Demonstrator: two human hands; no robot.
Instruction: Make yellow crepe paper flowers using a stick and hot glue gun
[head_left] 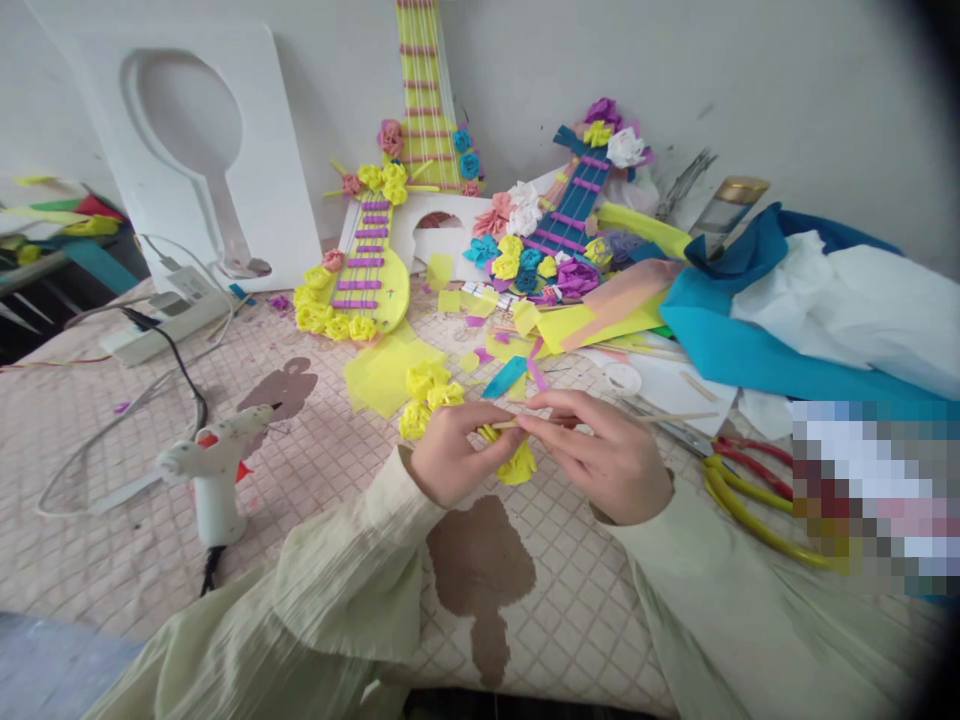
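My left hand (459, 452) and my right hand (600, 455) meet above the middle of the table. Between their fingertips is a thin wooden stick (504, 425); both hands are closed on it. Yellow crepe paper (517, 465) hangs just below the fingertips, and whether it is joined to the stick cannot be made out. Several yellow paper flowers (426, 385) lie beside my left hand, at its far side. Behind them is a flat yellow paper sheet (386, 372). A blue paper strip (505, 377) lies beyond my fingers.
A white glue gun (217, 470) stands at left, near a power strip (166, 320). Decorated paper guitars (390, 285) lean at the back. Scissors with yellow handles (750, 515) lie at right, below blue cloth-like paper (712, 330). A white cut-out board (274, 150) stands behind.
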